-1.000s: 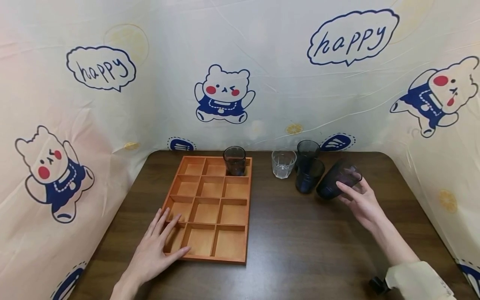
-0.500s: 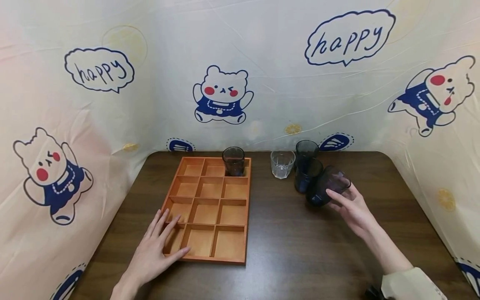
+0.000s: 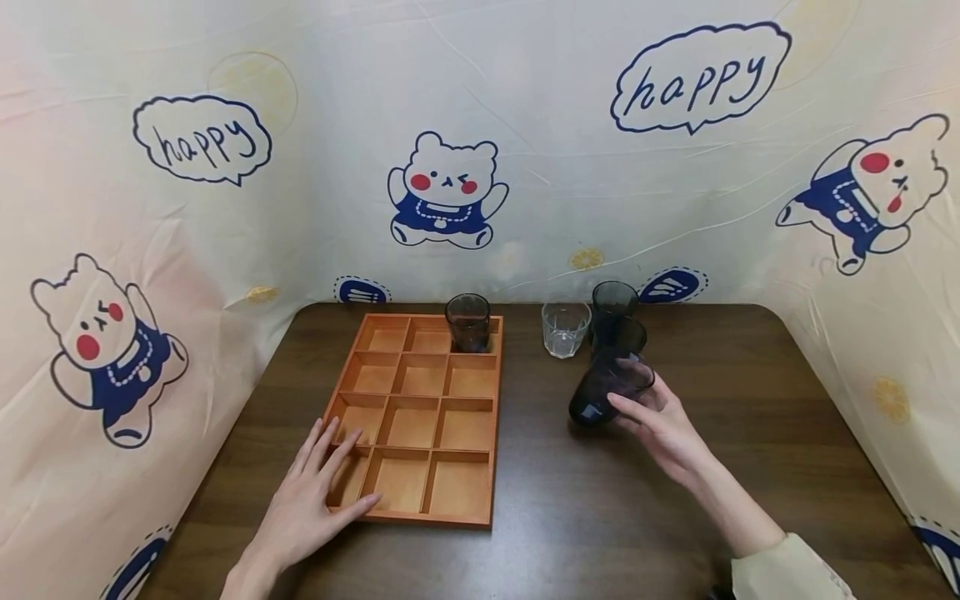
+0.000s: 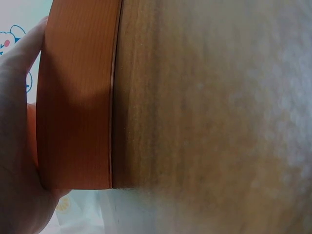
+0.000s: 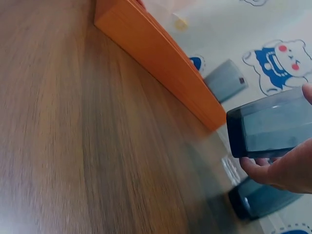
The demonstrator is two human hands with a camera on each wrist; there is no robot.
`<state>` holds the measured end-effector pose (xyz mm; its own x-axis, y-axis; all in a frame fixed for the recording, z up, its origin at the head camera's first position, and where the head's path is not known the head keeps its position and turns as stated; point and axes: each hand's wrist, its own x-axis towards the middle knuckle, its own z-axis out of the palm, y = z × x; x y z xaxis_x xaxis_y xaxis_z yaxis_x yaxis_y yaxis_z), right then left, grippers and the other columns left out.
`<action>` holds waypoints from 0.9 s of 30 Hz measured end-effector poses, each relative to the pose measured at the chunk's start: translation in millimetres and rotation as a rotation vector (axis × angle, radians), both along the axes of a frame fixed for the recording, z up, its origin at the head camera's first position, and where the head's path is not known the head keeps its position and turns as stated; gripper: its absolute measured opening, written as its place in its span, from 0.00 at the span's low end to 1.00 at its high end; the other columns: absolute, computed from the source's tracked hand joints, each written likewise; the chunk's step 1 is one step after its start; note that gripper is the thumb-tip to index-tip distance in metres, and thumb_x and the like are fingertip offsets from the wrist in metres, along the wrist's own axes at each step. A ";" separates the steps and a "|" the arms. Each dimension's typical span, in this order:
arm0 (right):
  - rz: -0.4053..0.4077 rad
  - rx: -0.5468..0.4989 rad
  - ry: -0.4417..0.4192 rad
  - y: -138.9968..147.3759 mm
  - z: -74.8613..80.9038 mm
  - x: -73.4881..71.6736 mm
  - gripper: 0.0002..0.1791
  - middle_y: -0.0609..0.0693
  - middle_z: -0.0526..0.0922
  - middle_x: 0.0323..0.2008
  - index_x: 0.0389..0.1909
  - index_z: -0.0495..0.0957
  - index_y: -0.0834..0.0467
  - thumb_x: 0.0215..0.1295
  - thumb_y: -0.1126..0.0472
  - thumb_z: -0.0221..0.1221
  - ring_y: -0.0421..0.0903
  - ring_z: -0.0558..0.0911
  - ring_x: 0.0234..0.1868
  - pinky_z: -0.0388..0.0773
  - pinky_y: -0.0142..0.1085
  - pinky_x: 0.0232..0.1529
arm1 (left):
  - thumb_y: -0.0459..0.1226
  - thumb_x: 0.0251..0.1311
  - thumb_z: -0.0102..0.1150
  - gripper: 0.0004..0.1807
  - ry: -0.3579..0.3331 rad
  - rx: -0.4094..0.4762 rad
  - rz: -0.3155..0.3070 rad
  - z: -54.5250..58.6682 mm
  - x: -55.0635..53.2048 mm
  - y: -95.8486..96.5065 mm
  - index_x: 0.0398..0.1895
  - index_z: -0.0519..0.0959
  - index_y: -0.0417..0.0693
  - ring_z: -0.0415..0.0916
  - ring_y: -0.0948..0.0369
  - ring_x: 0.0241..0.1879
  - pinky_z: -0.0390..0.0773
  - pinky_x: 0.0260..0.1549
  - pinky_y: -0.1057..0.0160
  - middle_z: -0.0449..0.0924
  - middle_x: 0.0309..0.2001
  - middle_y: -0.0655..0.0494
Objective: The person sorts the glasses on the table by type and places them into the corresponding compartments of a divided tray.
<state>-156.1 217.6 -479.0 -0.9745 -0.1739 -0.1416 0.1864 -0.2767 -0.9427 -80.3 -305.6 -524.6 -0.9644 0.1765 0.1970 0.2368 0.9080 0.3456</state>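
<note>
My right hand (image 3: pixel 663 425) grips a dark tinted glass (image 3: pixel 603 392) near its rim, thumb on the near side. The glass is tilted, its base toward the lower left, and the right wrist view shows it held off the table. My left hand (image 3: pixel 300 500) rests with spread fingers on the near left corner of a wooden compartment tray (image 3: pixel 492 467). In the left wrist view the tray's side wall (image 4: pixel 78 97) lies against that hand. Another dark glass (image 3: pixel 468 321) stands upright in the tray's far right compartment.
Two more dark glasses stand upright behind the held one, the farther dark glass (image 3: pixel 615 298) at the back and the nearer dark glass (image 3: pixel 626 335) partly hidden. Left of them is a clear glass (image 3: pixel 564 329). A printed curtain (image 3: pixel 555 167) hangs behind the brown table (image 3: pixel 570 517).
My right hand has carried the tilted dark glass leftward and a little nearer, from right of the standing glasses to in front of them. The left hand stays on the tray.
</note>
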 end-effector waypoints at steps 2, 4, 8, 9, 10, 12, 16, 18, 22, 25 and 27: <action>0.008 0.006 0.008 -8.3 -0.3 -3.0 0.29 0.37 0.85 0.60 0.75 0.71 0.43 0.80 0.68 0.61 0.35 0.85 0.61 0.86 0.33 0.59 | 0.63 0.58 0.78 0.54 -0.002 -0.001 0.003 0.5 0.3 -0.2 0.86 0.67 0.60 0.44 0.45 0.91 0.71 0.67 0.26 0.55 0.89 0.42; 0.013 0.005 0.019 -16.7 -0.8 -6.7 0.29 0.37 0.86 0.59 0.74 0.71 0.43 0.80 0.69 0.61 0.35 0.86 0.60 0.86 0.33 0.59 | 0.63 0.58 0.78 0.54 -0.002 -0.001 0.004 1.0 0.5 -0.5 0.86 0.67 0.60 0.44 0.45 0.91 0.71 0.67 0.26 0.55 0.89 0.42; 0.014 -0.016 0.021 -32.5 -2.4 -15.2 0.29 0.37 0.87 0.58 0.74 0.72 0.45 0.79 0.70 0.61 0.36 0.86 0.60 0.87 0.36 0.60 | 0.63 0.58 0.78 0.54 0.003 -0.002 0.002 1.7 0.2 -0.8 0.86 0.67 0.60 0.45 0.45 0.90 0.71 0.67 0.25 0.55 0.89 0.41; 0.014 -0.019 0.017 -36.0 -3.1 -17.3 0.29 0.37 0.87 0.57 0.74 0.71 0.45 0.79 0.70 0.61 0.36 0.85 0.60 0.86 0.36 0.60 | 0.63 0.58 0.78 0.54 0.005 -0.002 0.001 1.8 0.1 -0.9 0.86 0.67 0.60 0.44 0.45 0.91 0.71 0.67 0.25 0.55 0.89 0.41; 0.013 -0.020 0.011 -39.1 -3.7 -19.4 0.29 0.37 0.87 0.57 0.73 0.71 0.45 0.78 0.70 0.61 0.35 0.85 0.60 0.86 0.36 0.60 | 0.63 0.58 0.78 0.54 0.007 -0.002 0.000 2.0 0.0 -0.9 0.86 0.68 0.60 0.44 0.45 0.91 0.71 0.67 0.25 0.56 0.88 0.41; 0.011 -0.018 -0.004 -45.0 -4.1 -23.2 0.28 0.38 0.86 0.57 0.72 0.71 0.45 0.78 0.70 0.60 0.35 0.85 0.59 0.86 0.37 0.60 | 0.63 0.57 0.79 0.54 0.011 -0.001 -0.001 2.1 -0.2 -1.0 0.85 0.68 0.60 0.43 0.47 0.91 0.71 0.67 0.25 0.56 0.88 0.41; 0.016 -0.010 -0.012 -54.9 -3.6 -31.6 0.27 0.40 0.84 0.57 0.70 0.71 0.44 0.78 0.69 0.61 0.35 0.85 0.59 0.85 0.37 0.60 | 0.63 0.57 0.79 0.54 0.013 -0.002 0.000 2.5 -0.1 -1.3 0.85 0.68 0.60 0.41 0.51 0.92 0.71 0.68 0.26 0.56 0.88 0.41; 0.019 -0.015 -0.009 -60.0 -2.4 -36.0 0.27 0.41 0.84 0.57 0.70 0.72 0.43 0.77 0.69 0.62 0.36 0.85 0.59 0.85 0.37 0.60 | 0.64 0.57 0.78 0.54 0.012 -0.004 0.003 2.8 0.2 -1.4 0.85 0.68 0.60 0.42 0.50 0.92 0.71 0.68 0.26 0.56 0.88 0.41; 0.031 -0.036 -0.012 -69.8 -1.3 -44.3 0.28 0.42 0.84 0.58 0.71 0.71 0.44 0.77 0.70 0.62 0.37 0.85 0.59 0.85 0.38 0.61 | 0.64 0.57 0.78 0.54 0.004 0.001 0.007 2.6 0.8 -1.5 0.85 0.68 0.60 0.43 0.48 0.91 0.70 0.68 0.25 0.56 0.88 0.41; 0.039 -0.043 -0.019 -76.4 -1.7 -48.9 0.31 0.44 0.83 0.59 0.75 0.68 0.48 0.77 0.70 0.61 0.38 0.85 0.59 0.85 0.39 0.61 | 0.64 0.58 0.78 0.54 0.001 0.006 0.005 1.8 0.8 -1.2 0.85 0.68 0.60 0.43 0.47 0.91 0.70 0.68 0.25 0.56 0.88 0.41; 0.037 -0.047 -0.027 -80.8 -2.2 -51.4 0.31 0.47 0.82 0.60 0.75 0.67 0.49 0.76 0.71 0.61 0.38 0.85 0.59 0.85 0.40 0.61 | 0.64 0.58 0.78 0.54 0.001 0.005 0.003 1.2 0.6 -1.0 0.85 0.68 0.60 0.43 0.48 0.91 0.70 0.68 0.26 0.56 0.88 0.41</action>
